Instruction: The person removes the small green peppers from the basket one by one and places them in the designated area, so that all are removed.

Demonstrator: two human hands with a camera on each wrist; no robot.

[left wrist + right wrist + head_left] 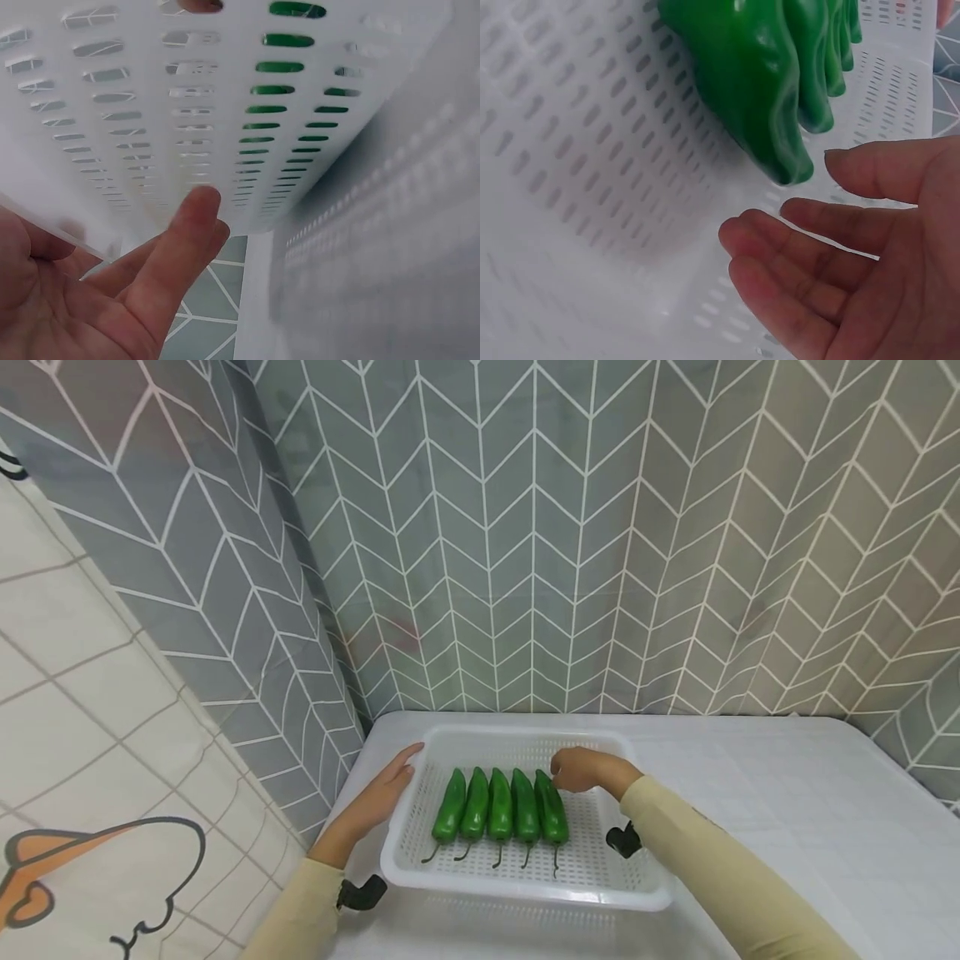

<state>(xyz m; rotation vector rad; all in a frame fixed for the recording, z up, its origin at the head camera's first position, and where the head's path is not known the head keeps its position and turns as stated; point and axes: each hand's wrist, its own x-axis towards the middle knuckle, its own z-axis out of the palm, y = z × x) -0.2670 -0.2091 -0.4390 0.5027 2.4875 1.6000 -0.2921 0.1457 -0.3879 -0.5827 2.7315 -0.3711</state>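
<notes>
A white perforated plastic basket (525,890) lies on the table, with several long green peppers (501,806) in a row inside, tips away from me and stems toward me. My left hand (386,789) holds the basket's left rim. In the left wrist view, fingers (180,259) lie along the slotted outer wall below the rim. My right hand (585,770) is over the basket beside the tip of the rightmost pepper (551,810). From the right wrist, thumb (881,169) and fingers (802,259) are apart near that tip, holding nothing.
The table (750,793) has a white cloth and extends to the right of the basket. A grey curtain (562,568) with white chevron lines hangs behind it. At the left hangs a white checked cloth (112,735) with a cartoon drawing.
</notes>
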